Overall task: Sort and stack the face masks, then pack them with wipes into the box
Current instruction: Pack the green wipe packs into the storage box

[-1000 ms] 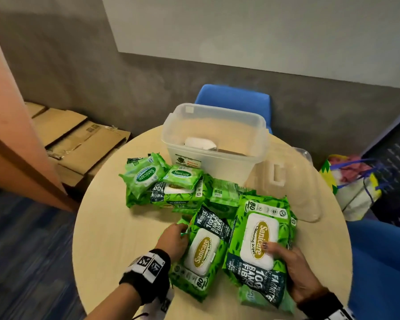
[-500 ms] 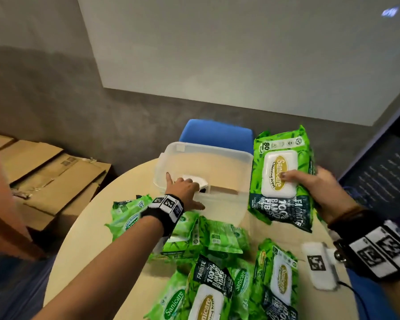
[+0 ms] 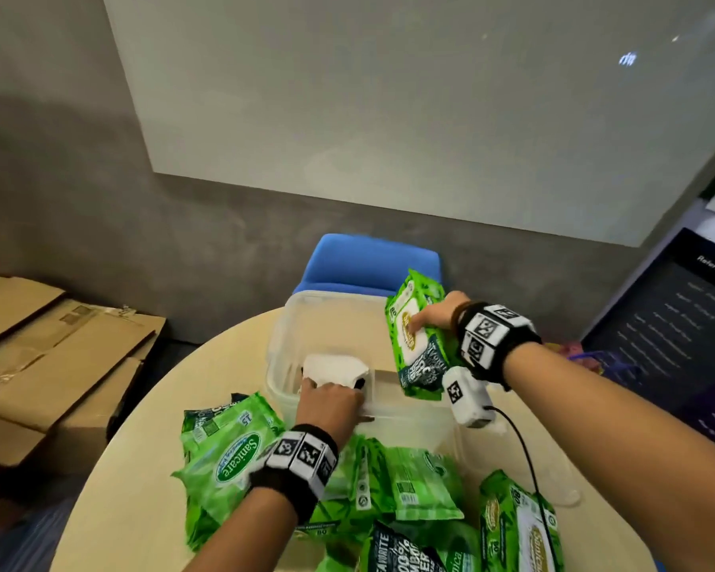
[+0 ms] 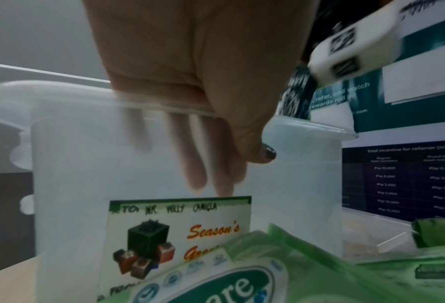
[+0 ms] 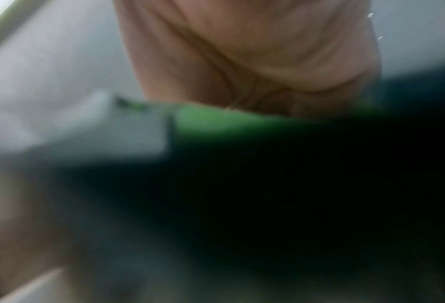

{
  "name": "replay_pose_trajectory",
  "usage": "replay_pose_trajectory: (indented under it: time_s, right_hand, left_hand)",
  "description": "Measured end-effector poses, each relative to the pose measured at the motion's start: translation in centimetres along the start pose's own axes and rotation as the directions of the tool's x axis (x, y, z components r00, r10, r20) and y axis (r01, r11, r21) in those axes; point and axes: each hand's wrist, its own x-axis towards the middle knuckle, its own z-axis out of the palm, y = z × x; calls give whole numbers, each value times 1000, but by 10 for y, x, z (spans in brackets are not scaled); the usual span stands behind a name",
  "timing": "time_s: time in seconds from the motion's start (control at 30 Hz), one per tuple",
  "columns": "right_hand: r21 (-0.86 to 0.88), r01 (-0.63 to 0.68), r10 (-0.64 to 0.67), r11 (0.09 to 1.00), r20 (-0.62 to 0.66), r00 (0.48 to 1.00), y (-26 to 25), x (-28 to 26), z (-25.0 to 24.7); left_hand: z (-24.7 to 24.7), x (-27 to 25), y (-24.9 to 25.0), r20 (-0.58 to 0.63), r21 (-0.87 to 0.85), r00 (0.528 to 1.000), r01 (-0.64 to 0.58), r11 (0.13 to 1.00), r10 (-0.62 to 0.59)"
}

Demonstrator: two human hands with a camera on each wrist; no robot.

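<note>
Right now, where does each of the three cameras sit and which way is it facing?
Head: worn on the head, looking forward and down at the round beige table; shows both forearms, the left hand at the clear plastic box and the right hand gripping the large green wipes pack.
Left wrist: under the palm, looking along the fingers hooked over the box rim.
Right wrist: against the palm, blurred, only green packaging below.
Head and left wrist both show the box and left hand.
</note>
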Motion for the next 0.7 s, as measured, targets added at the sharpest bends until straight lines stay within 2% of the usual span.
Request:
replay_pose_trajectory:
  time_s: [0.13,0.2,0.27,0.33,0.43,0.5,0.63,0.7]
  right_hand:
    - [-288,-63,104,956,131,986,-2,23,34]
    - [-416,-82,161,905,158,974,3,36,47]
    - [-536,-42,148,843,157,976,7,38,52]
    - [-635,-88,251,768,173,952,9,37,51]
    - [-680,-178,400,711,183,898,18,63,46]
    - [-696,-186,414,693,173,894,28,92,46]
    - [-765,-112,411,634,211,887,37,116,56]
    - [-822,-65,411,566,213,887,36,117,67]
  left_hand:
    - [4,-6,-1,-6,-22,999,-35,999,35]
    - [3,-7,-2,-4,-48,999,-40,998,40]
    - [1,-9,-2,1,-62,999,-50,997,50]
    - [-1,-11,-2,10,-75,998,-61,995,62]
    - [-2,-12,-3,26,-102,997,-64,993,67]
    - [-1,-11,-3,28,-110,997,-64,992,67]
    - [0,-8,-4,38,-134,997,-68,989,74]
    - [1,-8,-5,49,-144,996,-66,987,73]
